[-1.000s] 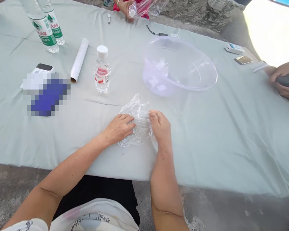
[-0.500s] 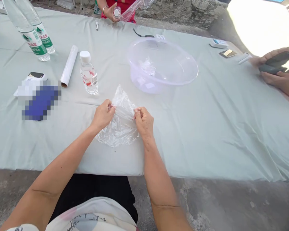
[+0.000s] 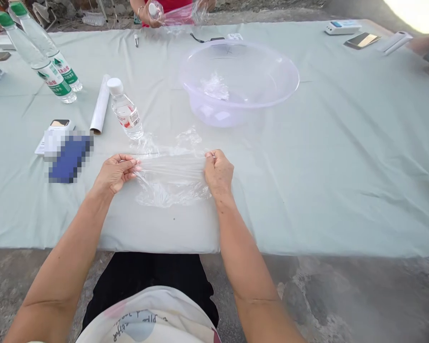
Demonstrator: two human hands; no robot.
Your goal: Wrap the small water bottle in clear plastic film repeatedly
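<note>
A thin, clear, crumpled plastic film (image 3: pixel 171 174) is stretched flat between my two hands, low over the cloth. My left hand (image 3: pixel 117 172) pinches its left side between thumb and fingers. Its right side is gripped in my right hand (image 3: pixel 219 170), thumb on top and fingers curled. Just beyond the film, a small water bottle (image 3: pixel 127 112) with a white cap and a red-and-white label stands upright. Behind and to the right sits a translucent lilac basin (image 3: pixel 214 114) holding a small heap of clear crinkled plastic (image 3: pixel 215 87).
A white roll (image 3: pixel 101 105) and two tall green-capped bottles (image 3: pixel 52 78) are at the left, near a blurred blue object (image 3: pixel 71 159). Phones (image 3: pixel 362 41) and a white box (image 3: pixel 342 27) lie back right. Across the table (image 3: pixel 325 190), a person's hand (image 3: pixel 150 16) holds a bottle and film.
My left hand has moved left, away from my right, pulling the film wider and flatter. The person at the right has shifted mostly out of view as my head turned.
</note>
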